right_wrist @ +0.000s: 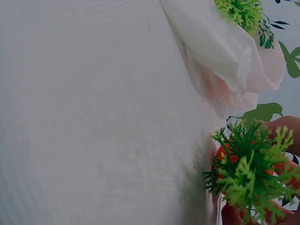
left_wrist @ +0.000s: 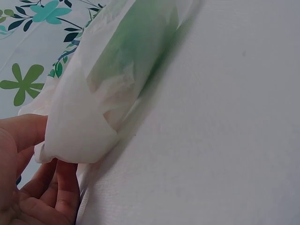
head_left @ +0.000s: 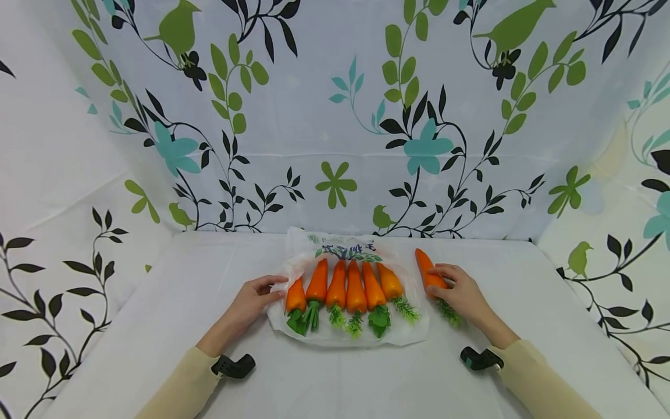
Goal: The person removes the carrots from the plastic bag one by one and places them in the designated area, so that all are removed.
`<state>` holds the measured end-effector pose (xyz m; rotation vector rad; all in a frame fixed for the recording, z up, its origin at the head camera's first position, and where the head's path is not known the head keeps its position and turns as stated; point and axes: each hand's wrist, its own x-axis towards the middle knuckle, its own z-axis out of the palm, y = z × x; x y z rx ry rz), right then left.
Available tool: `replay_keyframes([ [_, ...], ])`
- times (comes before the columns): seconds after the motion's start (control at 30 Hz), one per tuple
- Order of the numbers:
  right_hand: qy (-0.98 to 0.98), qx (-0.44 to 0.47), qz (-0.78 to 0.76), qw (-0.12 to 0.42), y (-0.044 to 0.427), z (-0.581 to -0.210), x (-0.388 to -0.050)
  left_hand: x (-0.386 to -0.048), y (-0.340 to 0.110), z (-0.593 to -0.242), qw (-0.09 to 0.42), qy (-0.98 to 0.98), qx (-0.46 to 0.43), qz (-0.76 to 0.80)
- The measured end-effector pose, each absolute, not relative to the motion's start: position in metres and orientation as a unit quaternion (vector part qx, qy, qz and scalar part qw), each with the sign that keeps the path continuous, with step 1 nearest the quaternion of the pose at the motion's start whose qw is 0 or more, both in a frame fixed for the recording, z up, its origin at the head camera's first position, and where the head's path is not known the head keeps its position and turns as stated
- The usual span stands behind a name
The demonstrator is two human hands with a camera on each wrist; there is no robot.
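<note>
Patterned cloth (head_left: 293, 75) hangs behind a white-covered table (head_left: 335, 384), printed with green birds, turquoise flowers and dark leafy stems, and similar prints run down the left and right sides. Near the far edge of the table, at its middle, lies a thin white plastic bag (head_left: 324, 338) with printed lettering and leaves at its far end. Six orange carrots (head_left: 356, 291) stand out against it in a slight fan, tips to the far side and leafy greens to the near side; the rightmost is more yellow-orange and leans (whether they sit inside the bag or on top of it, I cannot tell).

At the left edge of the bag, the left hand (head_left: 251, 301) pinches the plastic, thumb and fingers on opposite faces of a fold. The leftmost carrot is just beside the fingertips. From the left wrist, green shows through the translucent film.

To the right of the bag, a lone carrot (head_left: 423, 263) lies aslant, tip to the far left, greens to the near right. It is under the right hand (head_left: 460, 292), whose thumb and fingers grip its body, the greens emerging below the palm. This carrot is apart from the bag, though near its right edge.

Both forearms wear pale sleeves (head_left: 180, 381), with a black wrist camera (head_left: 235, 367) on each.
</note>
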<state>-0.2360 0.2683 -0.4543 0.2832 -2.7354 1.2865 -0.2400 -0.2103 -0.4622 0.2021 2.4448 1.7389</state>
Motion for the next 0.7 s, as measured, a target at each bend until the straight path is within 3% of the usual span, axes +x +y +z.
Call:
replay_keyframes([
  [0.7, -0.894, 0.120, 0.426, 0.073, 0.262, -0.430, -0.233, -0.241, -0.209, -0.461, 0.073, 0.807, 0.060, 0.583],
])
